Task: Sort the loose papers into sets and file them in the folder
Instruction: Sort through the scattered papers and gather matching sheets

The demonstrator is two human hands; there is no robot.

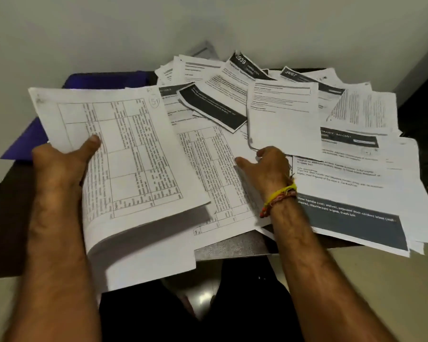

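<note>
My left hand [64, 160] grips a thick stack of table-printed sheets [131, 169] by its left edge, thumb on top, holding it tilted above the table. My right hand [269, 164], with thread bands on the wrist, lies on the heap of loose papers [343, 169] and pinches the lower edge of a white text sheet [282, 114]. Another table-printed sheet [215, 174] lies flat between my hands. A blue folder [32, 137] lies under the stack at the left, mostly hidden.
Papers with dark headers [215, 107] spread over the dark table [0, 230] up to the white wall. A grey board [232, 248] sticks out under the papers at the front edge. My dark-clothed legs show below the table.
</note>
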